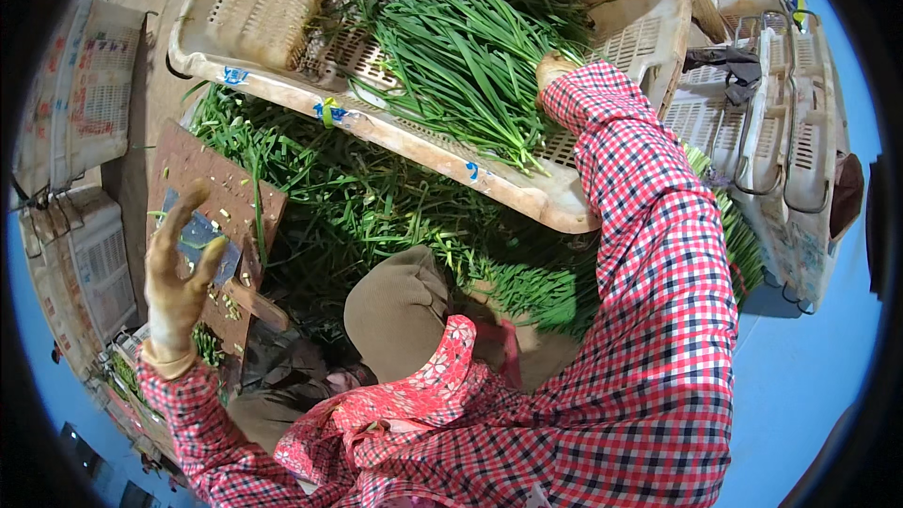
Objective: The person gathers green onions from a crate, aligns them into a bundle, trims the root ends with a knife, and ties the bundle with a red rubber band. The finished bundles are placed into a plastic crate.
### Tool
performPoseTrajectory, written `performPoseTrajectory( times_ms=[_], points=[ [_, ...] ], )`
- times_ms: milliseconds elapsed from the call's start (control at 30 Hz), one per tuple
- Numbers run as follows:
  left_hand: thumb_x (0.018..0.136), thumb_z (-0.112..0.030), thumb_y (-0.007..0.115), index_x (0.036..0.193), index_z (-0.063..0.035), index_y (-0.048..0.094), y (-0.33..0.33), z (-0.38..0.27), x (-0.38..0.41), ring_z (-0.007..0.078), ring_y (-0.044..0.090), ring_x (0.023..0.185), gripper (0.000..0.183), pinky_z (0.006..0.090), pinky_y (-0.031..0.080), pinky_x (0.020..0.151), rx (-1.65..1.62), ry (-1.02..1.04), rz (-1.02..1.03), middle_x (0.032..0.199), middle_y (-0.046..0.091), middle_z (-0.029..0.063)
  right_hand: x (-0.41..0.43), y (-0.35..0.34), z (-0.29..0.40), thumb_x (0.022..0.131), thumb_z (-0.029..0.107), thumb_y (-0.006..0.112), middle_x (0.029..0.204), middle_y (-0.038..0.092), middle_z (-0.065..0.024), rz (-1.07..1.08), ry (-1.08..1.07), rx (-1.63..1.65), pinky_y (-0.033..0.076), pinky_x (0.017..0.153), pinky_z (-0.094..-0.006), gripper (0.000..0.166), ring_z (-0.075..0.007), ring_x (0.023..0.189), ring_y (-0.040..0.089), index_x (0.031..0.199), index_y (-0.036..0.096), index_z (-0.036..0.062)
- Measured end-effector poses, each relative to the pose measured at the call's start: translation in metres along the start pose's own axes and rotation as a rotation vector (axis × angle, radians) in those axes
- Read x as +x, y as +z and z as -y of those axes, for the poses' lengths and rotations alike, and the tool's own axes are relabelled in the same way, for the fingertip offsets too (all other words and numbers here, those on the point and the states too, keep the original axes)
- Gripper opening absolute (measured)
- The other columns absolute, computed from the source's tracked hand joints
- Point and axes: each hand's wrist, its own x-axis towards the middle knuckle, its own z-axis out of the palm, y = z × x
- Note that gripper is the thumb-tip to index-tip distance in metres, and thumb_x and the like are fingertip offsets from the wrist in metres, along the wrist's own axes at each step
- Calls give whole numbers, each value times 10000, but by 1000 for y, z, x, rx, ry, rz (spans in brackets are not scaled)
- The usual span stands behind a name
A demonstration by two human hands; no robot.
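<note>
My right hand, in a stained glove, reaches into a large plastic crate at the stem end of a pile of long green leafy stalks, which look like Chinese chives. The sleeve and crate hide part of the fingers, so their hold is unclear. Raised at the left, my gloved left hand has its fingers apart and holds nothing. Behind it, a wide-bladed knife with a wooden handle lies on a brown board scattered with cut stem bits.
Loose green leaves and trimmings heap below the crate, beside my knee. Bundled stalks stand at the right by stacked plastic crates. More crates line the left side. A wooden pole leans behind the large crate.
</note>
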Motion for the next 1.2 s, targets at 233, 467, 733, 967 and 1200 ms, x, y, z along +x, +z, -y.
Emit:
performPoseTrajectory(
  times_ms=[233,467,733,967,1200],
  points=[
    [857,-100,647,1275,7,534,51,-62,31,243,549,1175,446,362,392,1011,-213,-10,-54,1219,609,147,-18,-64,-68,872,234,528,797,665,-43,-99,-249,-69,544,683,-340,214,-180,707,632,799,649,73],
    [900,-114,607,1244,73,515,91,-101,93,230,605,1068,402,321,453,961,-1073,-80,-158,1151,617,177,66,-106,-158,867,266,606,1033,624,-14,545,-1341,449,477,790,-337,277,-191,892,570,1121,646,163],
    [889,-189,624,1306,-13,443,224,-122,204,380,523,1103,487,509,403,1029,-1821,-886,23,1234,459,246,94,-56,-141,671,220,763,702,626,-24,844,-962,1112,476,575,-291,145,-133,629,558,722,722,90],
    [868,-513,597,1423,-169,376,341,-140,222,417,494,1165,690,568,421,938,-1490,-1013,261,1303,463,265,84,-113,-239,624,207,847,783,690,-92,846,-958,1210,519,613,-333,335,-168,704,634,825,718,-28],
    [734,-724,604,1435,-91,331,337,-123,250,372,369,1311,983,569,262,1056,-1472,-1216,339,1456,362,197,40,-159,-284,642,284,800,969,682,-207,741,-953,1324,528,778,-381,459,-300,887,669,962,693,-28]
  ],
)
